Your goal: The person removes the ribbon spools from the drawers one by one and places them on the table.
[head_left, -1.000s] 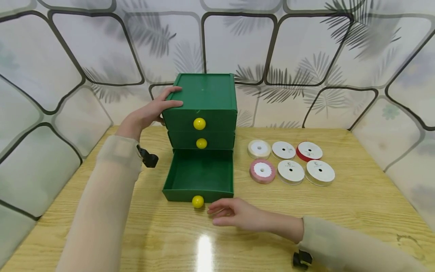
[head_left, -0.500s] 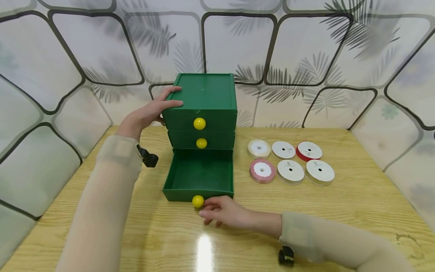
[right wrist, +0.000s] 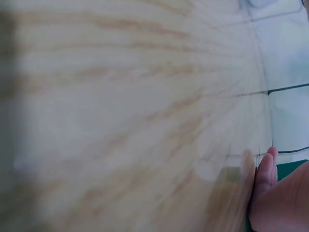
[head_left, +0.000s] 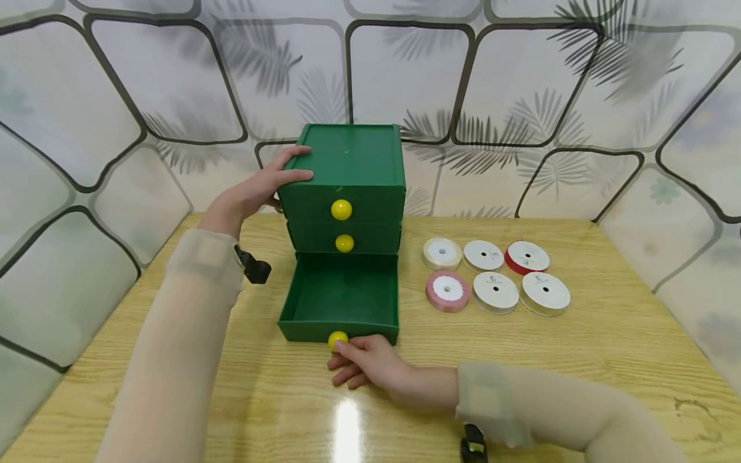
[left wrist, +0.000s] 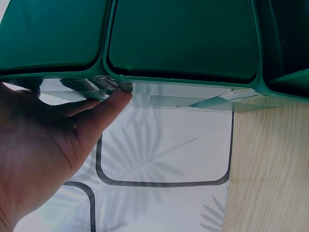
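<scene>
A green drawer cabinet (head_left: pixel 350 154) stands on the wooden table, with yellow ball knobs. Its bottom drawer (head_left: pixel 341 296) is pulled out and bare inside; the two drawers above are closed. My left hand (head_left: pixel 249 193) rests on the cabinet's upper left edge, two fingers lying straight on the top. In the left wrist view, my left hand (left wrist: pixel 58 140) touches the cabinet's side. My right hand (head_left: pixel 373 363) pinches the bottom drawer's yellow knob (head_left: pixel 336 337) with thumb and forefinger, the other fingers spread below. The right wrist view shows only part of my right hand (right wrist: pixel 280 198).
Right of the cabinet, several ribbon spools lie flat in two rows, among them a pink spool (head_left: pixel 448 291), a red one (head_left: pixel 527 257) and a cream one (head_left: pixel 442 254). A patterned wall covering (head_left: pixel 405 71) surrounds the table (head_left: pixel 440 418) at the back and sides.
My right hand has moved left to the bottom drawer's knob and brought its thumb onto the front. The left hand, the drawer and the spools have stayed in place.
</scene>
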`<state>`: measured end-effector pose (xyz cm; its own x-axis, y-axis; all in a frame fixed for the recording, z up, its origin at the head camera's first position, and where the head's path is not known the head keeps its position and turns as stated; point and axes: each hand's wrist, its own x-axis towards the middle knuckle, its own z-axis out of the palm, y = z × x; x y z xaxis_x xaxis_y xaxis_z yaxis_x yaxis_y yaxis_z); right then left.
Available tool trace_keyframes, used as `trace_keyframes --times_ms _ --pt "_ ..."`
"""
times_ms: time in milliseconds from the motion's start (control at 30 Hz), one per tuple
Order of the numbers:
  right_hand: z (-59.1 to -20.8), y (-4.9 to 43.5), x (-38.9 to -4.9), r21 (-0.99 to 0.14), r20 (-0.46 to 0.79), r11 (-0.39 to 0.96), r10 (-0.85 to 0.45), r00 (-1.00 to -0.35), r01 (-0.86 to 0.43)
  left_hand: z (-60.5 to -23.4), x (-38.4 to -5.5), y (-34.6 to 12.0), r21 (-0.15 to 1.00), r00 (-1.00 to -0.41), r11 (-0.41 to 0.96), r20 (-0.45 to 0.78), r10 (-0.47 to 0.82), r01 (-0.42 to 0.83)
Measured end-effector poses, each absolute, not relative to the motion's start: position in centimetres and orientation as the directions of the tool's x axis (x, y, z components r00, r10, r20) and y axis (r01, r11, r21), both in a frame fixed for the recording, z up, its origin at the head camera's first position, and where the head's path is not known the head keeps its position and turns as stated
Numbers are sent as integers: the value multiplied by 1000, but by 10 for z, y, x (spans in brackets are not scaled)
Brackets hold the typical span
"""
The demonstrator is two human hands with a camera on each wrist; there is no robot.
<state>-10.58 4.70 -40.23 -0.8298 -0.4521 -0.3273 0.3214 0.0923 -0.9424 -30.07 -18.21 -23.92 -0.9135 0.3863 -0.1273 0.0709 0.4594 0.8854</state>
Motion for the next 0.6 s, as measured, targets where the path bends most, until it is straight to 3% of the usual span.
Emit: trace_keyframes --times_ms 600 --pt "-393 43 -124 -927 -360 47 -385 -850 372 -239 -300 -181 892 -912 448 -129 388 65"
